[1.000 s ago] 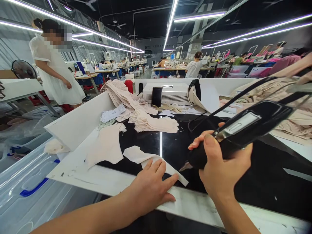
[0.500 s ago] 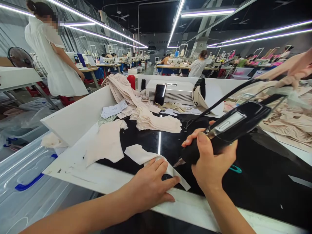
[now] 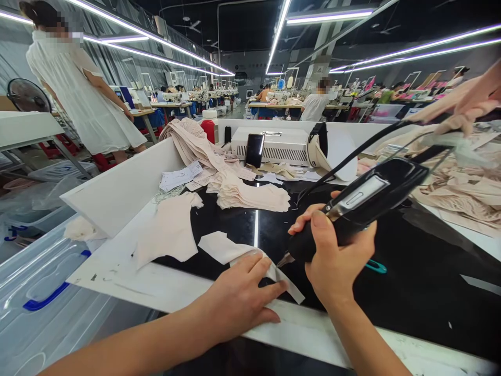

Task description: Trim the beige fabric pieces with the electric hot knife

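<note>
My left hand (image 3: 238,297) lies flat with fingers spread on a pale fabric strip (image 3: 223,249) at the near edge of the black glass table (image 3: 415,292). My right hand (image 3: 334,256) grips a black corded hand tool (image 3: 364,203), its metal tip just above the strip's right part, beside my left fingertips. The tool's cord runs up to the right. A larger beige cut piece (image 3: 168,230) lies left of the strip, and a stack of beige pieces (image 3: 250,196) sits further back.
A white side wall (image 3: 117,193) borders the table on the left, with clear plastic bins (image 3: 43,292) below. A white box unit (image 3: 277,146), a dark phone (image 3: 255,150) and paper slips (image 3: 180,177) stand at the back. Another person's hand (image 3: 465,107) reaches over fabric at right. A person in white (image 3: 78,94) stands far left.
The tool's tip has come lower and closer to the strip by my left fingertips. The view shifted slightly; the person in white moved left.
</note>
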Motion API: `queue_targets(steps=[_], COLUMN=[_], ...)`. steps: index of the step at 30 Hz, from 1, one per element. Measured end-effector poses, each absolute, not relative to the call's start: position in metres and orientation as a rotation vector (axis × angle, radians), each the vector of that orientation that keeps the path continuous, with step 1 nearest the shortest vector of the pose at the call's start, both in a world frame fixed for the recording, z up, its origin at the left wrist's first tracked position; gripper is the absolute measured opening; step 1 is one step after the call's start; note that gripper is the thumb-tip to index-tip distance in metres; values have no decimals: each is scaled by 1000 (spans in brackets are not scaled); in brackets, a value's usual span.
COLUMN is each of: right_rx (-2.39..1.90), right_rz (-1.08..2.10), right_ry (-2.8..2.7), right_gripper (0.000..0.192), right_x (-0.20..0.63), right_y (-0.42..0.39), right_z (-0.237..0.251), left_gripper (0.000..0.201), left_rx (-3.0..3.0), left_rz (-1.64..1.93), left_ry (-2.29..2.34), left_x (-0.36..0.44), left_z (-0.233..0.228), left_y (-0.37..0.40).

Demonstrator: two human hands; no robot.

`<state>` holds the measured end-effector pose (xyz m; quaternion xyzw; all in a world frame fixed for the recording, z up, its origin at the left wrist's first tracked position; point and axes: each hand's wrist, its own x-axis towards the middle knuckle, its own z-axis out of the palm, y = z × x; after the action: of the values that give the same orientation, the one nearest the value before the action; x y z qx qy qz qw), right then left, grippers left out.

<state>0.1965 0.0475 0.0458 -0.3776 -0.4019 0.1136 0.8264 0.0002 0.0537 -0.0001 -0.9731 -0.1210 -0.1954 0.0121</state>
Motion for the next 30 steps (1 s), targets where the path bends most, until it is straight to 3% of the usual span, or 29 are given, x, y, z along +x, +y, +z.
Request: queue_targets(steps=[30], right_rx=[-813], right_rz=[258], right_ry=[-833], right_gripper=[49], right_x=[200], right_y=[32], right_z=[47], left_gripper=[64], left_rx=[-3019], left_rz=[-609], left_ry=[-389], left_x=[-3], left_z=[2], left_y=[53])
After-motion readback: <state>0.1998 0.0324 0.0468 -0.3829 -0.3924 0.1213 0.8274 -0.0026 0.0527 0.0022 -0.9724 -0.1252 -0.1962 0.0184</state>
